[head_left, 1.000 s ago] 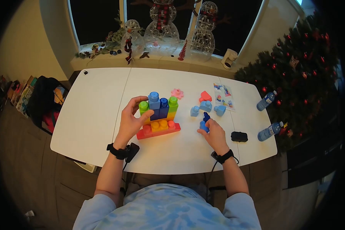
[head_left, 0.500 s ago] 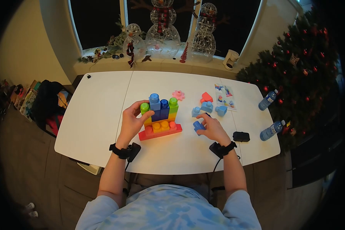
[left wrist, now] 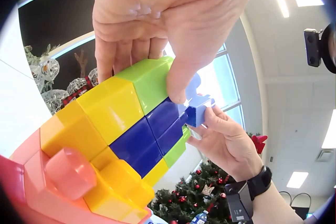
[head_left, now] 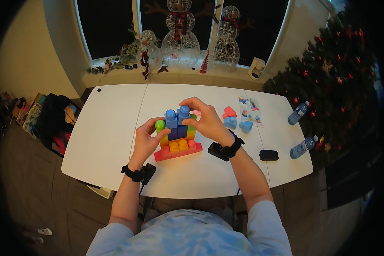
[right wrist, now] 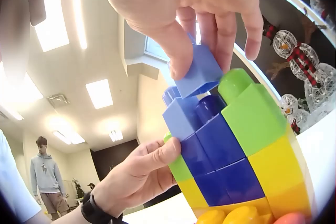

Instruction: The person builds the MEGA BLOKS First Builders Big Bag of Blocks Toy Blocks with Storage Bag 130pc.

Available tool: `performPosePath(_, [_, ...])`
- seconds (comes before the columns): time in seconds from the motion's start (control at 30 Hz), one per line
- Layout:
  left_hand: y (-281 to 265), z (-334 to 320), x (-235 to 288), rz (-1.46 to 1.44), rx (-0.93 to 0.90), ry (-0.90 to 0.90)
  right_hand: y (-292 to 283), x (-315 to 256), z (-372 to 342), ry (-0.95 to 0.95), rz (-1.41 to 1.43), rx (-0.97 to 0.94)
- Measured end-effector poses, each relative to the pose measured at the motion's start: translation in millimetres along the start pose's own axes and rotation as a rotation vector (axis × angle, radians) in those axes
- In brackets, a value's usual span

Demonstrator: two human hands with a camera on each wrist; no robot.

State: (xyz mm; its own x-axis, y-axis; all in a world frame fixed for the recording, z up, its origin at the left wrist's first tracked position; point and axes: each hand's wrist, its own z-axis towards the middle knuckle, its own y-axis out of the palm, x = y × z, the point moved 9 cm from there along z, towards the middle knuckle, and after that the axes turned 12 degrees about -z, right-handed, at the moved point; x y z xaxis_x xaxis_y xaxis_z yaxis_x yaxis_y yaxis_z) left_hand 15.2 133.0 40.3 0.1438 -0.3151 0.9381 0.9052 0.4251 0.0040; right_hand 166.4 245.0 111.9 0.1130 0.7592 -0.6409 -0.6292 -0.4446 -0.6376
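On the white table [head_left: 102, 141] stands a wall of toy building blocks, with a red base [head_left: 181, 153], yellow blocks [left wrist: 111, 103], dark blue blocks [right wrist: 218, 142] and green blocks [right wrist: 254, 111]. My left hand [head_left: 145, 140] grips the wall's left side, its thumb in front and fingers behind. One light blue block [right wrist: 181, 120] sits on the wall's top beside a bare dark blue stud [right wrist: 209, 107]. Just over that stud, my right hand [head_left: 208, 123] pinches a second light blue block [right wrist: 199, 71] between thumb and fingers, tilted, with its hollow underside showing.
Right of the wall lie two light blue blocks [head_left: 230, 123], a red block [head_left: 229, 112] and a picture sheet [head_left: 251, 113]. A pink flower piece [head_left: 196, 113] is partly hidden behind my right hand. A black case [head_left: 268, 155] and two water bottles [head_left: 303, 147] stand near the right edge.
My right hand has picked up a light blue block from the right of the table and carried it left, over the wall's top. My left hand keeps its grip on the wall.
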Motion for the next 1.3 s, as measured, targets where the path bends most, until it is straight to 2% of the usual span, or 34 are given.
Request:
performPosePath(0.37, [2, -2, 2, 0.013, 0.001, 0.026, 12, 0, -2, -0.019, 0.003, -0.021])
performPosePath(0.67, [3, -2, 5, 0.048, 0.003, 0.032, 9, -3, -5, -0.078, -0.014, 0.052])
performPosePath(0.73, [3, -2, 4, 0.060, -0.005, 0.035, 12, 1, -5, -0.027, -0.023, -0.047])
performPosePath(0.87, [2, -1, 2, 0.075, -0.013, 0.033, -16, 19, -4, -0.023, -0.084, -0.033])
performPosePath(0.93, [2, 0, 2, 0.075, -0.014, 0.015, -63, 48, -6, 0.043, -0.158, 0.183])
performPosePath(1.0, [2, -2, 1, 0.079, -0.011, -0.006, -103, 90, -18, 0.169, -0.274, 0.320])
performPosePath(1.03, [2, -2, 2, 0.071, -0.014, 0.001, -113, 108, -27, 0.169, -0.276, 0.319])
performPosePath(1.1, [2, -1, 3, 0.061, -0.016, 0.010, -112, 154, -43, 0.367, -0.451, 0.118])
performPosePath(1.13, [2, -1, 2, 0.062, -0.014, 0.019, -109, 157, -48, 0.367, -0.454, 0.118])
performPosePath(1.2, [2, -1, 1, 0.058, -0.012, 0.026, -79, 159, -65, 0.341, -0.509, -0.114])
performPosePath(1.3, [1, -2, -2, 0.035, 0.000, 0.009, -75, 172, -75, 0.318, -0.669, -0.055])
